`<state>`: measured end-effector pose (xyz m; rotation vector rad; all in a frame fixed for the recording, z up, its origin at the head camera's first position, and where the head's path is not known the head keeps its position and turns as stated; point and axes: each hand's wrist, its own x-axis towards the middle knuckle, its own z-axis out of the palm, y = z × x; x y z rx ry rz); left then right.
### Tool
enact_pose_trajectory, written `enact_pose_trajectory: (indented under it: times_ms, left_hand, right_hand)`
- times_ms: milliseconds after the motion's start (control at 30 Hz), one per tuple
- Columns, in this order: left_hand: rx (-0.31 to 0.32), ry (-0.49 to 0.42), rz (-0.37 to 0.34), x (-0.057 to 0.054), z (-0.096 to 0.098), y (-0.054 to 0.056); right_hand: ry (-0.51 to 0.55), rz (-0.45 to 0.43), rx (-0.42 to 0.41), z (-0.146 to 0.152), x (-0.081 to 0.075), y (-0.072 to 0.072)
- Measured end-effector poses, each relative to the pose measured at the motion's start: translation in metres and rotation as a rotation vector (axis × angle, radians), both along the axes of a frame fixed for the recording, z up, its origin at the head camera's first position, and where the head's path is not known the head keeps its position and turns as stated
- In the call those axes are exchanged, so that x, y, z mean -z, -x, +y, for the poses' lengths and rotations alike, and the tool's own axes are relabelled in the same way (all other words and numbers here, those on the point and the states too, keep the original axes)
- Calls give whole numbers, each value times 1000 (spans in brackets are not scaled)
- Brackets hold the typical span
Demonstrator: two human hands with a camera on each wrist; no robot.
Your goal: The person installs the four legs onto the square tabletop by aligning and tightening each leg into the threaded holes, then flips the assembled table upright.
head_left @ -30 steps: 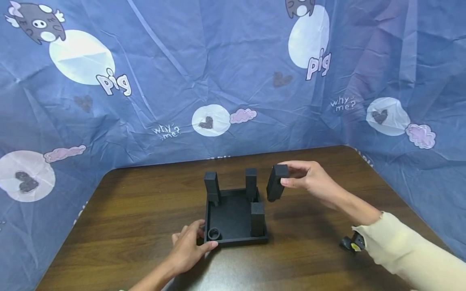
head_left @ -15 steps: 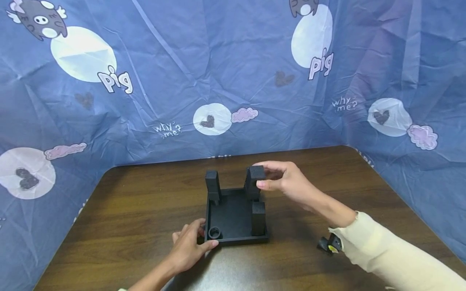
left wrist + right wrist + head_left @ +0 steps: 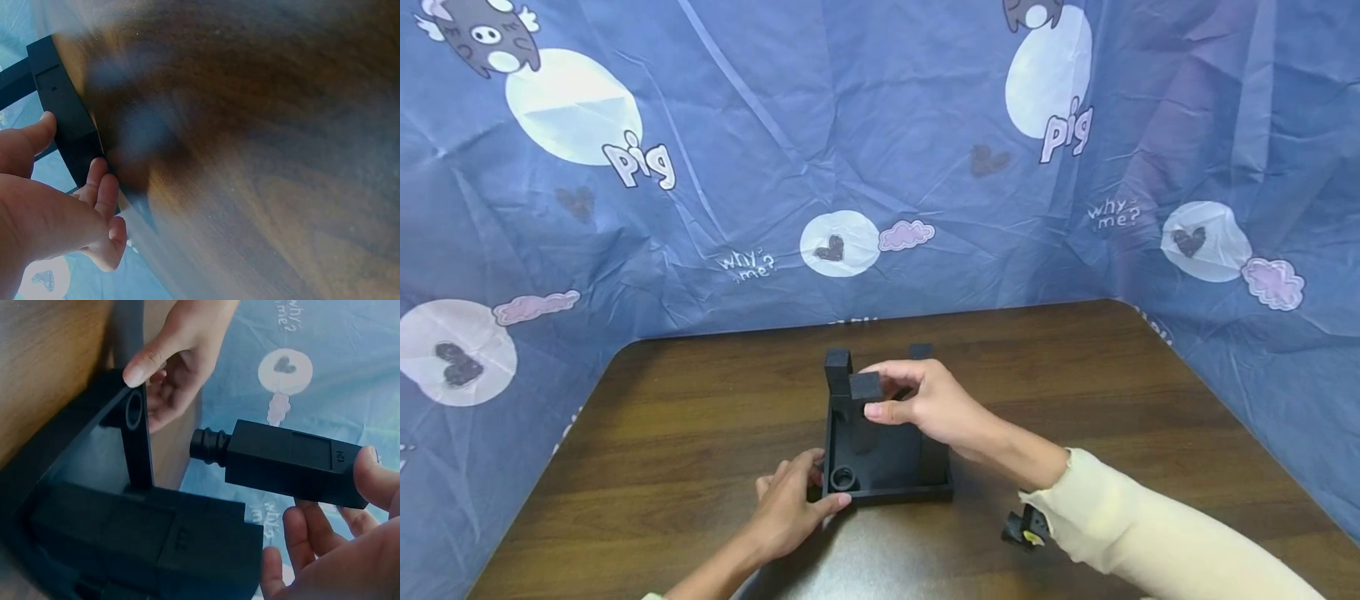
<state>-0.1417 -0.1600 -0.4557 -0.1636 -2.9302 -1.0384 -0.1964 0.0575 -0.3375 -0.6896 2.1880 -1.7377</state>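
Note:
My right hand [image 3: 936, 408] pinches a black square table leg [image 3: 867, 421] by its top end, over a square black base with a raised rim [image 3: 898, 498]. In the right wrist view, the held leg [image 3: 281, 453] shows a threaded end pointing toward the round socket [image 3: 133, 411] in the base's corner, apart from it. My left hand [image 3: 786, 512] grips the base's near left corner, thumb on the rim and fingers along the side. Legs stand upright at the other corners: far left [image 3: 838, 375], far right [image 3: 921, 351] and near right [image 3: 933, 464], the last partly hidden by my right wrist.
The base lies on a brown wood-grain table [image 3: 700, 417]. Behind the table hangs a blue cloth [image 3: 737, 167] printed with pigs and hearts. A small black device [image 3: 1026, 527] is at my right cuff.
My right hand has carried the leg leftward from beyond the base's right side, past the far right leg, to over the base. My left hand stays at its corner.

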Motion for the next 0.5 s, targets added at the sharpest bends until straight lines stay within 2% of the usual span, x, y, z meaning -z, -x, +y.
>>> enact_pose_trajectory:
  times_ms: [200, 500]
  left_hand:
    - [6, -11, -13, -1, -1, -1]
    - [6, -7, -24, -1, -1, -1]
  right_hand:
    - [-43, 0, -17, -18, 6, -4]
    - [-47, -110, -25, -37, 18, -14]
